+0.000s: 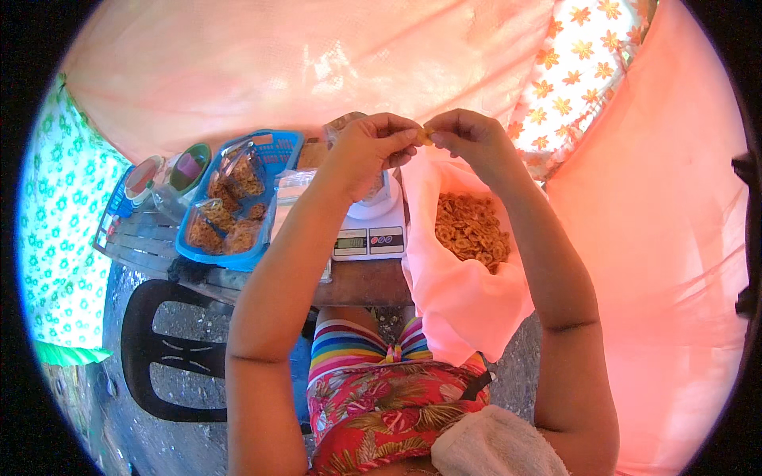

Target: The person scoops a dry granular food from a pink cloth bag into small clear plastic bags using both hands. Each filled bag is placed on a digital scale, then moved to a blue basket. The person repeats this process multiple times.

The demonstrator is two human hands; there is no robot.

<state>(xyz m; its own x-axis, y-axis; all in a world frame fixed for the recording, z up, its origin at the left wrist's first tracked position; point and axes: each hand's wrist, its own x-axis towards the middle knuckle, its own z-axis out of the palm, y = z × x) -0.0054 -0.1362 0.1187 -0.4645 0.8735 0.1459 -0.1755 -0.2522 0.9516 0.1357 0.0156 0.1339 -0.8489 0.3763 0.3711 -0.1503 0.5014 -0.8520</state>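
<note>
Raised over the table, my left hand [369, 147] and my right hand [472, 143] meet fingertip to fingertip. Both are closed in a pinch on a small yellow-brown banana chip [425, 137]. Below my left hand stands a white kitchen scale [369, 244] with a lit display; a clear plastic bag [379, 189] on it is partly hidden by that hand. Many brown banana chips [472, 230] lie under my right forearm in a container lined with pink cloth [456, 313].
Left of the scale, a blue plastic basket [274, 147] holds several filled clear bags [243, 176]. Beyond it are a green bowl [198, 155] and other tubs on the slatted table [151, 238]. A black chair [131, 357] stands at lower left. Pink sheeting [667, 262] hangs behind and to the right.
</note>
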